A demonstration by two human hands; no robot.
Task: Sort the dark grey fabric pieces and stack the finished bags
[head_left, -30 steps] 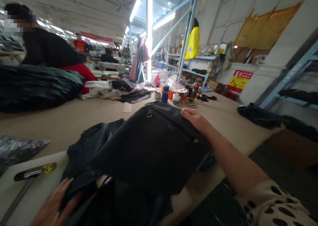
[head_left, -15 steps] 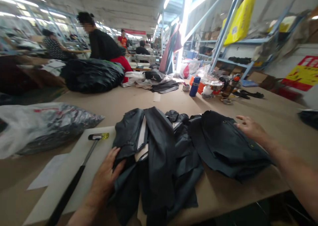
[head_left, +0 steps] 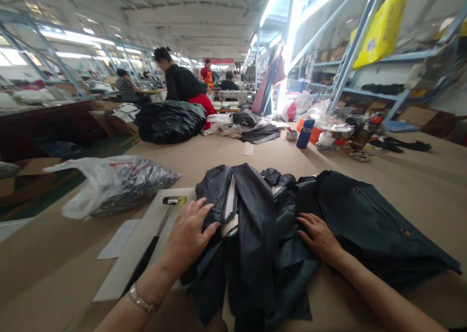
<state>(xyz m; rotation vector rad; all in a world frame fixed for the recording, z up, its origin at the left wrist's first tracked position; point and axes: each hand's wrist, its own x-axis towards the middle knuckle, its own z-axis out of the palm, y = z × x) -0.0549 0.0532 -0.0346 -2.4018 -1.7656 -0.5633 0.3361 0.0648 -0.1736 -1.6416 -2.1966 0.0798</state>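
Observation:
Dark leather-like garment pieces [head_left: 255, 215] lie bunched in front of me, with pale strips showing between their folds. Against their left edge rests my left hand [head_left: 193, 227], fingers apart. My right hand [head_left: 317, 235] lies on the right side of the same pieces, its fingers spread and slightly bent. Further right is a larger dark piece [head_left: 365, 220] with a zipper, spread on the table and untouched by either hand. A hammer [head_left: 174, 200] with a black handle and a yellow-tipped head lies on a white board [head_left: 120, 269] beside my left forearm.
A plastic bag [head_left: 120, 186] of small dark items sits at left. Behind are a dark stacked bundle [head_left: 171, 122], a blue bottle [head_left: 305, 132] and clutter by a shelf rack [head_left: 386, 94]. A co-worker [head_left: 182, 84] in black stands beyond the table [head_left: 211, 152].
My right hand has come left from the zippered piece onto the bunched pieces. That zippered piece now lies flatter and further right. The view has turned left; my left hand stays at the pieces' left edge.

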